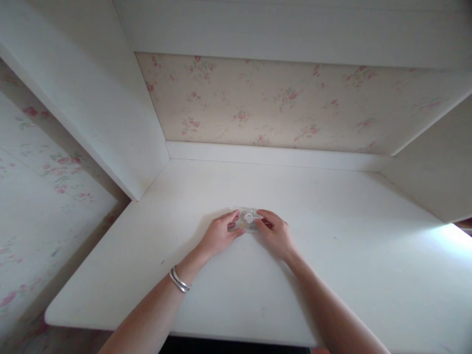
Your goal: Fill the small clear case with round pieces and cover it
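Observation:
A small clear plastic packet with a pale round piece inside lies on the white desk top. My left hand pinches its left edge with thumb and fingers. My right hand holds its right edge the same way. Both hands rest low on the desk, meeting at the packet. A silver bangle sits on my left wrist. What the packet holds is too small to make out.
White side panels rise at the left and right of the desk. Floral wallpaper covers the back wall under a white shelf. The desk's front edge runs along the bottom. Bright light falls at the right.

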Demonstrator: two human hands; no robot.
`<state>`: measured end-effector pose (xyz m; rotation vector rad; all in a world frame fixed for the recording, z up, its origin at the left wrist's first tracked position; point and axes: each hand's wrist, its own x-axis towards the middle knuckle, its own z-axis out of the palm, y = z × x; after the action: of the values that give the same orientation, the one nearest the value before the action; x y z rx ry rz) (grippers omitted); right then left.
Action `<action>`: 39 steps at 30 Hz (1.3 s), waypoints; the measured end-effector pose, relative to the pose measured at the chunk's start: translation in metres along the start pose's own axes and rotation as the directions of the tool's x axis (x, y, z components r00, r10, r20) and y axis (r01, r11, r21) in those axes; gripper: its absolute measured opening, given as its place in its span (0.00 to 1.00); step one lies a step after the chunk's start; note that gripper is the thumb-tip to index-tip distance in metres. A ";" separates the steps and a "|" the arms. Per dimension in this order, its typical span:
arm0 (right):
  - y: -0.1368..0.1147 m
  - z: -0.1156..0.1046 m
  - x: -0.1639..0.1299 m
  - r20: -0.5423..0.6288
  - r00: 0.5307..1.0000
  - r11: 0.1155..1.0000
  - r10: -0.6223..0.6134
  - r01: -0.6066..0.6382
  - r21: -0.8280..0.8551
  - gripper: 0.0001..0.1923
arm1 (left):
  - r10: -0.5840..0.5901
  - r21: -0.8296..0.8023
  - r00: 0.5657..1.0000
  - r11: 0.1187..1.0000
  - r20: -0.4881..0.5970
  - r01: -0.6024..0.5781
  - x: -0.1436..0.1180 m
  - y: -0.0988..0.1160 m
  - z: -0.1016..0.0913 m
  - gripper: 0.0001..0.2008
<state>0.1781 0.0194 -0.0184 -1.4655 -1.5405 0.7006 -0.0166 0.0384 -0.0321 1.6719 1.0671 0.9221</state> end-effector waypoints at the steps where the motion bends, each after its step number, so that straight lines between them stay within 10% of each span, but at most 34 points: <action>1: 0.000 0.000 0.000 0.004 1.000 1.000 -0.004 0.004 0.010 0.16 | -0.002 -0.011 1.000 1.000 0.008 0.002 0.000 -0.001 0.000 0.32; 39: 0.006 -0.001 0.002 0.001 1.000 0.993 -0.010 0.010 -0.114 0.16 | -0.023 0.038 0.999 0.999 0.040 0.021 -0.001 0.007 -0.005 0.26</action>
<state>0.1815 0.0222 -0.0225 -1.5406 -1.6094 0.6158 -0.0198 0.0376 -0.0241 1.6990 1.0795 0.8555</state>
